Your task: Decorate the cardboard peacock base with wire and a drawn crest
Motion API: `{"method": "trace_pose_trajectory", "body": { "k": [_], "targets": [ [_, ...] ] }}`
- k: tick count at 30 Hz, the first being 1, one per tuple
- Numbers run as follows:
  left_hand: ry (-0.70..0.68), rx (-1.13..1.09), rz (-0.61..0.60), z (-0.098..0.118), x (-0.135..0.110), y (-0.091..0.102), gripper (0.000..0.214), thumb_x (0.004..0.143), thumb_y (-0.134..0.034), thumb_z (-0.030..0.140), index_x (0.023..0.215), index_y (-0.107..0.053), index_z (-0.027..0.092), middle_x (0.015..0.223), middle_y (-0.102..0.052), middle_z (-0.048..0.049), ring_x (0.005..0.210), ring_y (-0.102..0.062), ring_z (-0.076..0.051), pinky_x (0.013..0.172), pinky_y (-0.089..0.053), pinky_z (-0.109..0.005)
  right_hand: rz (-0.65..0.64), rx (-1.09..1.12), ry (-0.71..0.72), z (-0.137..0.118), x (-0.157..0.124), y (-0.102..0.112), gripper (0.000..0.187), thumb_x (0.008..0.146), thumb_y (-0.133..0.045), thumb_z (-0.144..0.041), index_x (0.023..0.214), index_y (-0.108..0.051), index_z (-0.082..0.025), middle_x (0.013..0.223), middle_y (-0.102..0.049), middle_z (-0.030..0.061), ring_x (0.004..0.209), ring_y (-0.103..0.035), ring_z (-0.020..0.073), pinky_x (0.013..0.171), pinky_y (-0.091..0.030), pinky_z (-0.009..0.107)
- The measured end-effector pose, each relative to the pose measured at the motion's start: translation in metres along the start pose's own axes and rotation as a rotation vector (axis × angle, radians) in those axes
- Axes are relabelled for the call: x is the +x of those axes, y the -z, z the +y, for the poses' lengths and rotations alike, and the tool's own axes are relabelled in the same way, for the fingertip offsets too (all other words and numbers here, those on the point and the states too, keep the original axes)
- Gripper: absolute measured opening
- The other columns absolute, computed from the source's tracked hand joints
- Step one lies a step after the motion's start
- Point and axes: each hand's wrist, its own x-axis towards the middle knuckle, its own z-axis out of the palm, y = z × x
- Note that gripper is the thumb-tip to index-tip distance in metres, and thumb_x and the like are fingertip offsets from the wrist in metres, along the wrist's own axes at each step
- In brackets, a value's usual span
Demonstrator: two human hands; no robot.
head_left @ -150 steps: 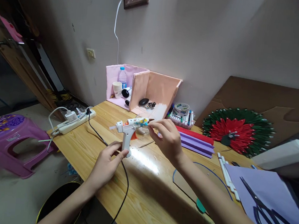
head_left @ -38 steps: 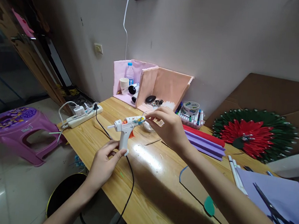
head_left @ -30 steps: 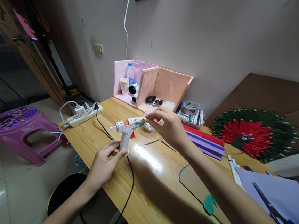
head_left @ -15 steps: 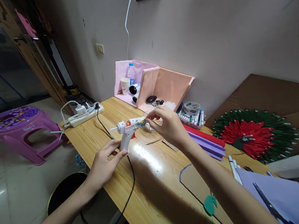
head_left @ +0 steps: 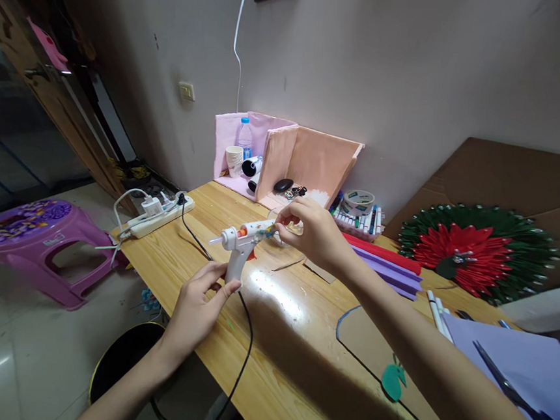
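A white hot glue gun [head_left: 255,229] is held up over the table, its barrel roughly level, with an orange trigger and smears of blue and yellow on its right-hand end. My left hand [head_left: 199,301] is closed on the lower part of its handle. A pale glue stick [head_left: 214,239] pokes out of the left end. At the opposite end, my right hand [head_left: 310,231] pinches with thumb and fingertips; what is between them, if anything, is hidden. The black cord [head_left: 248,344] hangs from the handle in a loop below the table edge.
On the table [head_left: 274,392] lie a cardboard piece [head_left: 370,348] with a green bird-like cutout [head_left: 393,381], scissors [head_left: 509,390], purple sheets [head_left: 532,356] and a marker box [head_left: 357,226]. A power strip [head_left: 161,218] sits at the left edge; a dark bin [head_left: 122,359] stands below.
Hardly anything differs. The glue gun and both hands have shifted very slightly to the right; both grips look the same.
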Motion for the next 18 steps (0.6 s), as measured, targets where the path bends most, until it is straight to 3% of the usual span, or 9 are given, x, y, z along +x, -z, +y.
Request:
{"method": "trace_pose_trajectory", "body": {
  "k": [18],
  "targets": [
    [0.008, 0.027, 0.061, -0.0041, 0.0015, -0.0037, 0.024, 0.083, -0.054, 0.036, 0.093, -0.068, 0.018, 0.095, -0.064, -0.0057, 0.086, -0.06, -0.016, 0.07, -0.046, -0.023, -0.013, -0.031, 0.031, 0.0015, -0.0015, -0.0072, 0.011, 0.073, -0.055, -0.008, 0.07, -0.054, -0.018, 0.072, -0.054, 0.0035, 0.072, -0.048, 0.0167, 0.066, -0.039, 0.028]
  ]
}}
